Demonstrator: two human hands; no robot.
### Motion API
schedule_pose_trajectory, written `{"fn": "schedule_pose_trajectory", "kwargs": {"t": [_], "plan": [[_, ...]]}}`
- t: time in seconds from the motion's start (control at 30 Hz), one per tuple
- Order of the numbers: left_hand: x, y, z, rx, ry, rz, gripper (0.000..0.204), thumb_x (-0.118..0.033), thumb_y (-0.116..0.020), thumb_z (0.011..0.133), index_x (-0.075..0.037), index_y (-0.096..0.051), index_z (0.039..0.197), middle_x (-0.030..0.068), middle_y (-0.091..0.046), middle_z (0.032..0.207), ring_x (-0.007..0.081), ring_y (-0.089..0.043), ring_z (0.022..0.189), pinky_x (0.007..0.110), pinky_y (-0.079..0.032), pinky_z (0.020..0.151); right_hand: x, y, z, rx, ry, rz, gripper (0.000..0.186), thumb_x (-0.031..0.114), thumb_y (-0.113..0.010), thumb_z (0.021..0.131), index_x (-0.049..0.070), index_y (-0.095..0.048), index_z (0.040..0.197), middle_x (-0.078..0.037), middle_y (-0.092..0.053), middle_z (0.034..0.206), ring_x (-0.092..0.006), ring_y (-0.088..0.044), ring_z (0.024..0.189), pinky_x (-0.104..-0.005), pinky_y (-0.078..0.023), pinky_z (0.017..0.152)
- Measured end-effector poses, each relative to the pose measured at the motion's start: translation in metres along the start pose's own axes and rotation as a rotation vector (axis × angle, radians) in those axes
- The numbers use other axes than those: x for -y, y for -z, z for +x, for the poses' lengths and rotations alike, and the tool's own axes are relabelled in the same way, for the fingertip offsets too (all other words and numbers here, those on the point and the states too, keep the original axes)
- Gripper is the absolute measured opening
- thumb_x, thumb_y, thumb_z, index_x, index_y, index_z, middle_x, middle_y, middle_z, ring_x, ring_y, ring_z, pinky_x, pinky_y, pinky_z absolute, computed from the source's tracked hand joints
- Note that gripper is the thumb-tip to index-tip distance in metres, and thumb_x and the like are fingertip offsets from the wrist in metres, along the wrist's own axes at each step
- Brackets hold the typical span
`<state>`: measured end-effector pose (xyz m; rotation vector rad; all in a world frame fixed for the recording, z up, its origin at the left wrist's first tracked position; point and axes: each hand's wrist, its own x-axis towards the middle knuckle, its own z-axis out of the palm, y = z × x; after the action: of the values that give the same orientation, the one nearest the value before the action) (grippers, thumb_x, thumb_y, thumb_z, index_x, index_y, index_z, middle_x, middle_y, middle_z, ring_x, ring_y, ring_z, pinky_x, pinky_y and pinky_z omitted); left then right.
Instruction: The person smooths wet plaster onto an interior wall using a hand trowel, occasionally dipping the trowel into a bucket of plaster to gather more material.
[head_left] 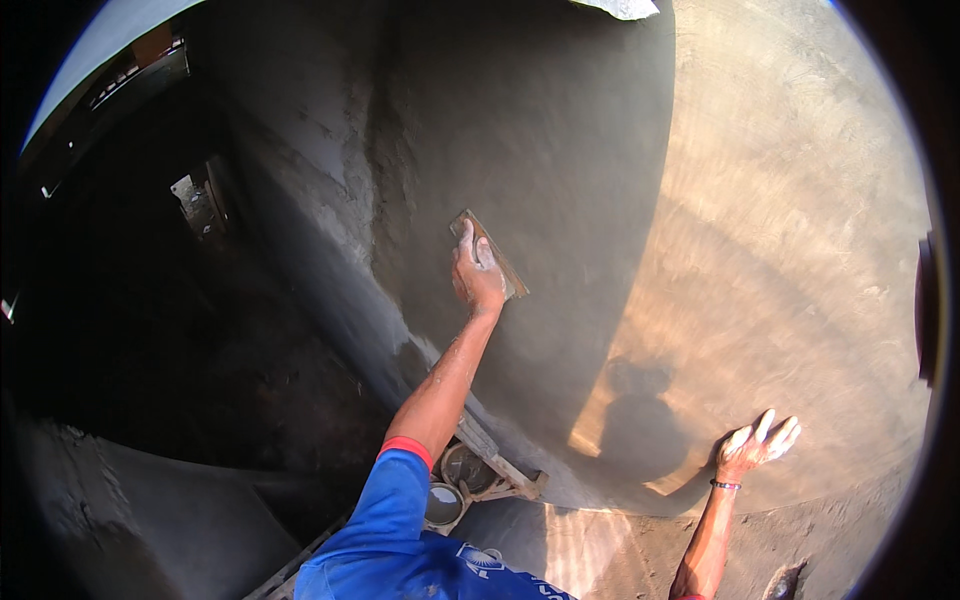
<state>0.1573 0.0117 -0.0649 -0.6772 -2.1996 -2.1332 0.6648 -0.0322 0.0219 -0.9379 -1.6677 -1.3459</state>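
My left hand (478,268) is closed around a plastering float (514,281), a flat rectangular board with worn edges. The float lies against the smooth grey plastered wall (560,150), its long side slanting down to the right. Lower on the right, my right hand (757,450) rests on the sunlit part of the wall with its fingers apart and nothing in it. Pale plaster residue whitens the fingers of both hands. How the left fingers wrap the float's handle is partly hidden.
Below my left arm stand round containers (443,503), beside a wooden plank frame (500,468). A rough plaster edge (385,190) runs along the wall's left side, bordering a dark space. Small bright openings (195,203) show there. Shadows fall across the sunlit wall.
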Motion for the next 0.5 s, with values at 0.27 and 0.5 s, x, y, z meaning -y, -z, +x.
{"fn": "schedule_pose_trajectory", "kwargs": {"t": [0.27, 0.5], "plan": [[-0.190, 0.040, 0.144, -0.029, -0.336, -0.200, 0.038, -0.015, -0.056, 0.094, -0.011, -0.059, 0.132, 0.0183, -0.063, 0.123, 0.0363, -0.061, 0.112, 0.040, -0.048, 0.095, 0.004, 0.007, 0.004, 0.003, 0.013, -0.005, 0.047, 0.040, -0.034, 0.103, 0.016, -0.047, 0.142, -0.022, -0.028, 0.154, -0.0462, -0.027, 0.140, -0.0608, -0.025, 0.110], [-0.135, 0.013, -0.028, 0.084, -0.860, -0.063, 0.046, -0.014, -0.069, 0.087, -0.020, -0.061, 0.132, 0.0087, -0.050, 0.081, 0.0276, -0.058, 0.072, 0.039, -0.050, 0.064, -0.005, 0.005, -0.013, 0.071, -0.032, -0.069, 0.047, 0.038, -0.033, 0.102, 0.016, -0.048, 0.140, -0.024, -0.027, 0.154, -0.0462, -0.025, 0.141, -0.0614, -0.022, 0.111]]}}
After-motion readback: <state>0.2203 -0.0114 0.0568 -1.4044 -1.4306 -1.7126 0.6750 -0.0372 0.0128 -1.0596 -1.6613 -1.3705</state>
